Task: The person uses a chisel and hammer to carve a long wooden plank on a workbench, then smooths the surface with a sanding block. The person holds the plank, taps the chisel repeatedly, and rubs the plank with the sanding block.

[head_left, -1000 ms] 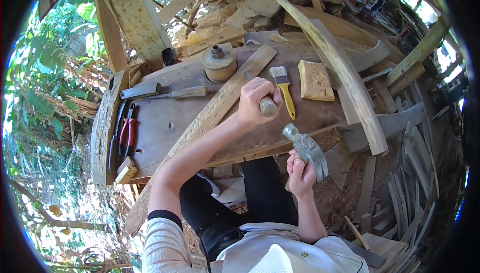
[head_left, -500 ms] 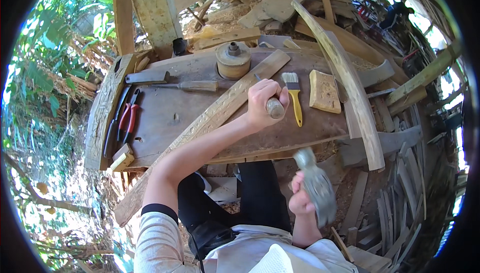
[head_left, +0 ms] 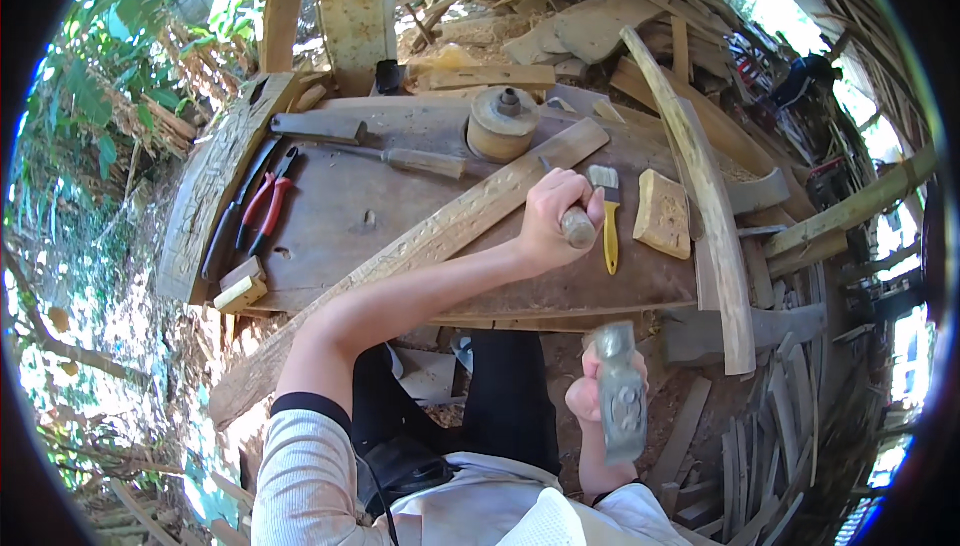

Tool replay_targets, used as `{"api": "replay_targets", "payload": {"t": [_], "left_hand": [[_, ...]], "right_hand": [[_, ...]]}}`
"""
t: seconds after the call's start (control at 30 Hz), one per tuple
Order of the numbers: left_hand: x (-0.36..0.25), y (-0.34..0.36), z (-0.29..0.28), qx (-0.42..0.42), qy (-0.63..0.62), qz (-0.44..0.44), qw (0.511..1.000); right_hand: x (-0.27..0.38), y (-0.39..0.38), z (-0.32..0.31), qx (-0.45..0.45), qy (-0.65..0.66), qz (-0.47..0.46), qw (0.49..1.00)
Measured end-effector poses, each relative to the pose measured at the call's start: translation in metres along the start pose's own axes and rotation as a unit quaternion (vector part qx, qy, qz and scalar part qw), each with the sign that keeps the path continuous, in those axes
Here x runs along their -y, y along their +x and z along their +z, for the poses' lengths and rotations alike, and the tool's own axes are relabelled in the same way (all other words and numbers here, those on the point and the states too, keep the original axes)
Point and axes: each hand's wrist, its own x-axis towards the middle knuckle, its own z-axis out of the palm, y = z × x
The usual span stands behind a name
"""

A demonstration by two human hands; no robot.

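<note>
My left hand (head_left: pixel 556 208) is closed round the wooden handle of a chisel (head_left: pixel 577 229), whose butt end points up toward me. A bit of its thin metal shank shows beyond the fist, over the long wooden plank (head_left: pixel 440 229); where the tip meets the wood is hidden. Small notches mark the plank, which slants across the bench and sticks out past its near left edge. My right hand (head_left: pixel 585 398) grips a hammer (head_left: pixel 622 401), held up in front of the bench's near edge, apart from the chisel. Its worn metal head faces me, and its handle is mostly hidden.
On the bench (head_left: pixel 330 221) lie red-handled pliers (head_left: pixel 270 208), a second wood-handled tool (head_left: pixel 424 162), a yellow-handled brush (head_left: pixel 611 231) and a wooden block (head_left: pixel 663 214). A round wooden container (head_left: pixel 502 128) stands behind the plank. A curved pole (head_left: pixel 705 201) crosses the right side. Scrap wood surrounds the bench.
The hammer has turned, so its head now stands more upright toward me, still in my right hand. The whole view has shifted slightly. My left hand keeps its place by the plank.
</note>
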Motion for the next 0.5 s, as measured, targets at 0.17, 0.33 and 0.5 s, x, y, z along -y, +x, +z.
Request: {"api": "replay_targets", "payload": {"t": [0.17, 0.33, 0.5], "left_hand": [[0.004, -0.002, -0.005, 0.002, 0.010, 0.007, 1.000], [0.005, -0.005, -0.006, 0.031, -0.004, 0.010, 0.999], [0.006, -0.006, 0.000, 0.031, -0.012, 0.022, 0.999]], "right_hand": [[0.002, 0.016, 0.017, -0.052, -0.045, 0.002, 0.998], [-0.005, 0.012, 0.018, -0.018, -0.114, 0.038, 0.993], [-0.052, -0.037, 0.024, -0.108, 0.061, 0.019, 0.992]]}}
